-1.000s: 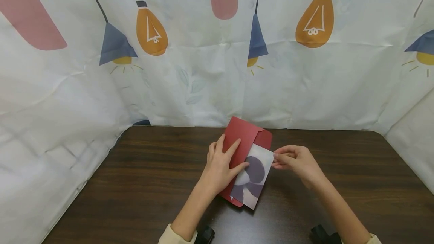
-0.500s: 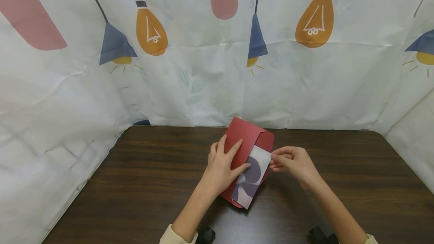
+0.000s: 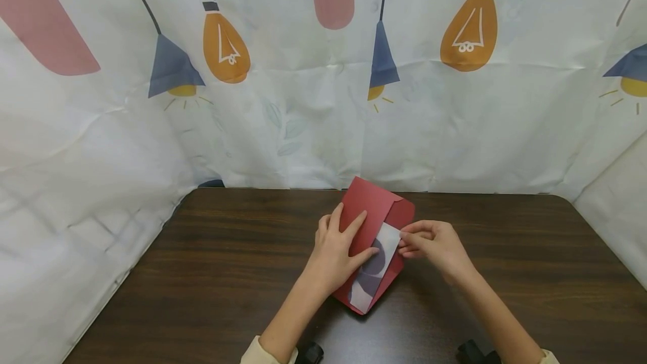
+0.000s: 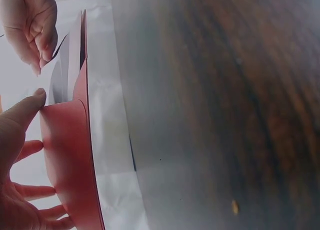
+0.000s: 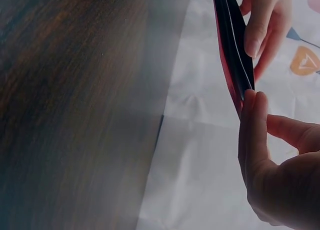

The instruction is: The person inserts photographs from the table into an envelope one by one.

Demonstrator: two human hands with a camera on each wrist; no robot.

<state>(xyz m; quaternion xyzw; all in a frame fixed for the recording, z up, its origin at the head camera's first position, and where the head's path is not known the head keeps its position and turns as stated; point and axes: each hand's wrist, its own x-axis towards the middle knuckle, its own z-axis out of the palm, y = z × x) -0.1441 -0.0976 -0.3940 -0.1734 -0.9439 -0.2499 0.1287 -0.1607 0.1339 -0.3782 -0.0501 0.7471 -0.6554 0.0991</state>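
A red paper envelope (image 3: 373, 202) lies slanted on the table with its side flap open to the right. Partly inside it is a white card (image 3: 373, 277) printed with purple shapes; the envelope's front covers the card's left part. My left hand (image 3: 331, 254) rests on the envelope with fingers spread, and its thumb lies over the edge of the card. At the card's upper right corner, my right hand (image 3: 441, 247) pinches it between thumb and fingers. In the left wrist view, the envelope's mouth (image 4: 79, 87) gapes around the card.
The dark wooden table (image 3: 227, 274) ends at a white curtain (image 3: 313, 128) printed with lamps and bulbs, which stands behind and at both sides. Dark straps or devices (image 3: 309, 353) sit at both wrists.
The card has slid left, deeper into the envelope, with my right hand following. My left hand and the envelope have shifted slightly right, and more of the flap shows.
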